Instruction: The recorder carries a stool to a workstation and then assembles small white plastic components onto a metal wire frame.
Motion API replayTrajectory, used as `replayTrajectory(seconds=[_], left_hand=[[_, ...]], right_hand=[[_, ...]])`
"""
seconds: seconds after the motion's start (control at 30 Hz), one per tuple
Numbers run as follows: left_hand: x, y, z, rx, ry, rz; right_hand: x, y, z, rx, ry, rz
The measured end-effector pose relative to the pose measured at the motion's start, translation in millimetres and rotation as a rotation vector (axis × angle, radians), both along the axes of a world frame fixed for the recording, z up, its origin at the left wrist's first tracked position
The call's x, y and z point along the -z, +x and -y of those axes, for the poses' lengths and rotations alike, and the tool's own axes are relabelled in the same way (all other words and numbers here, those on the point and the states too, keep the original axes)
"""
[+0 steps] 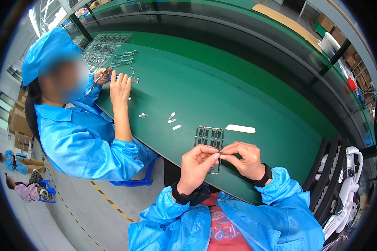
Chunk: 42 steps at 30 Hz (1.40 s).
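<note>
Two bare hands meet, fingertips pinched, over a dark gridded panel [210,134] near the close edge of the green table [255,100].
Nearest me, the left hand [197,165] and right hand [245,161] come together thumb to finger; whatever may sit between the tips is too small to make out, so I can't tell if they grasp anything. The panel lies flat beneath and just beyond them. Farther on, a white strip [240,129] lies to the right, small pale pieces [171,121] to the left. Far left, a co-worker [83,138] in blue sits near trays of parts [98,57].
</note>
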<state>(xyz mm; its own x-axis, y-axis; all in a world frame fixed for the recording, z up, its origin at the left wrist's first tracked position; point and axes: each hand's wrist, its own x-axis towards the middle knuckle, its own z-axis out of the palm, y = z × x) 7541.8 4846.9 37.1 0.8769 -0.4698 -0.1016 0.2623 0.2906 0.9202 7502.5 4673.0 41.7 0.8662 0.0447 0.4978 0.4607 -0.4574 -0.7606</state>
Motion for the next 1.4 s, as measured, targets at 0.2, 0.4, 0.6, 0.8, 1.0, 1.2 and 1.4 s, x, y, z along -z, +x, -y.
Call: replayTrajectory(seconds=[0.2, 0.4, 0.6, 0.8, 1.0, 1.2, 1.4], left_hand=[[-1, 0, 0, -0.014, -0.004, 0.060], [3, 2, -4, -0.028, 0.011, 0.153], [8, 9, -11, -0.061, 0.089, 0.020], [36, 63, -40, -0.369, 0.761, 0.457], [37, 92, -51, -0.277, 0.965, 0.521], [22, 67, -45, -0.273, 1.052, 0.806], [12, 34, -26, -0.066, 0.944, 0.637]], right_hand=[[-7, 2, -3, 0.043, -0.052, -0.022], [-6, 6, -3, 0.005, -0.072, 0.077], [-6, 5, -3, 0.073, -0.050, -0.058], [0, 13, 16, 0.192, -0.147, -0.219], [4, 23, 31, 0.188, -0.302, -0.318], [9, 19, 22, 0.109, -0.198, -0.476], [21, 32, 15, 0.063, -0.071, -0.554]])
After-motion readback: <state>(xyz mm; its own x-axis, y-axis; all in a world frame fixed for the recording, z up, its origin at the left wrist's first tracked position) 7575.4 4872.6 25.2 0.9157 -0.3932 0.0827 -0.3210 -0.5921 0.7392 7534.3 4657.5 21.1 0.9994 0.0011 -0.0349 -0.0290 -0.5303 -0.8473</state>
